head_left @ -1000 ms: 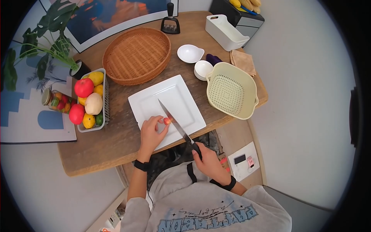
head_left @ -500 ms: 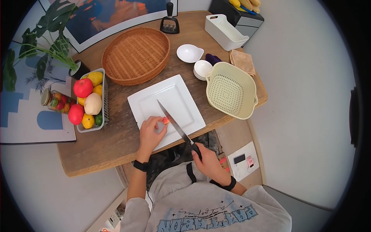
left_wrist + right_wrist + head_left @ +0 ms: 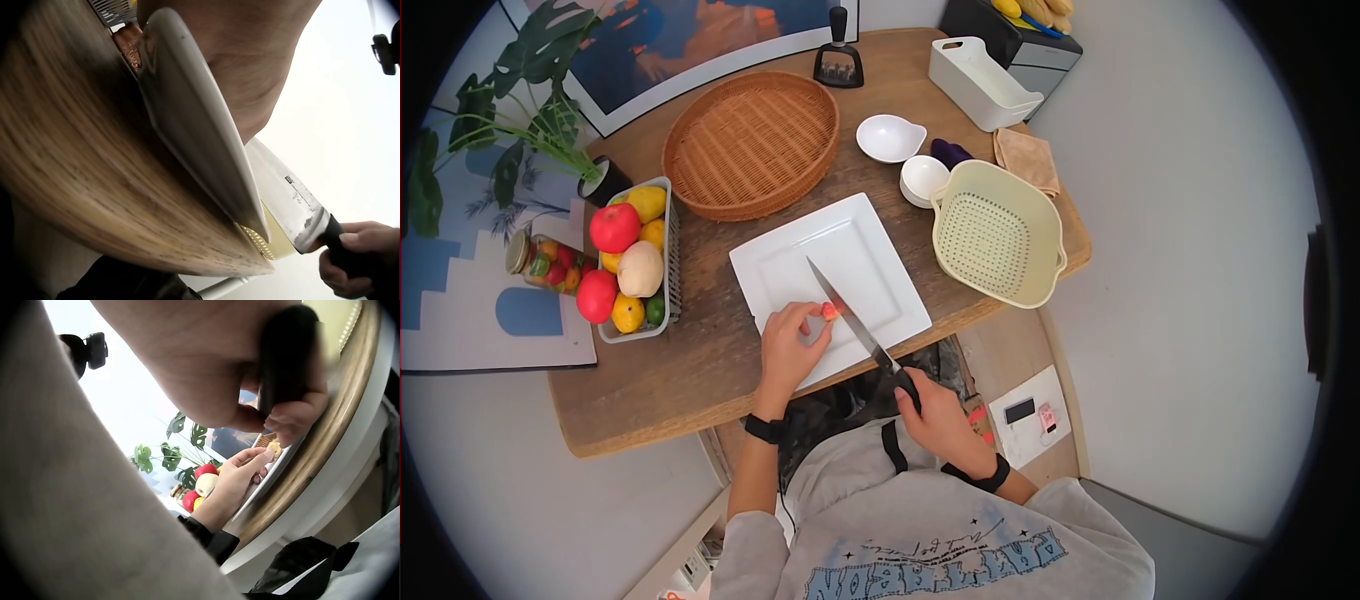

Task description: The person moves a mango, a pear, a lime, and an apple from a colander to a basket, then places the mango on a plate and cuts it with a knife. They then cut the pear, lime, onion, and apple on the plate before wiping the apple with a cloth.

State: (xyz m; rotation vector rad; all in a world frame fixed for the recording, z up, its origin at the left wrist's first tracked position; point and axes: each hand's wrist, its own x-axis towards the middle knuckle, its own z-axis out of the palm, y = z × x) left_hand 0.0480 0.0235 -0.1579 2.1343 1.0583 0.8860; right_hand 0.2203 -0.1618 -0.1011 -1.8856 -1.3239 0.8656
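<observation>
My left hand (image 3: 790, 345) pinches a small red fruit (image 3: 830, 312) between thumb and fingertips, over the near part of a square white plate (image 3: 865, 235). In the right wrist view the fruit (image 3: 274, 449) shows a pale yellow face; its kind is unclear. My right hand (image 3: 943, 415) grips the black handle of a kitchen knife (image 3: 855, 325). The long blade slants across the plate, its tip pointing to the far left, and its edge lies right beside the fruit. Seen from the left wrist, the broad blade (image 3: 281, 190) passes behind the plate's rim.
Left of the plate stands a basket (image 3: 675, 270) of fruit, with a jar (image 3: 550, 262) beside it. A round wicker tray (image 3: 750, 145) lies behind. On the right are a yellow colander (image 3: 990, 240), small white bowls (image 3: 890, 138), a cloth (image 3: 1028, 160) and a white bin (image 3: 980, 85).
The red fruit has turned slightly in the left fingertips, and its visible side looks different. Both hands and the knife stay almost in place.
</observation>
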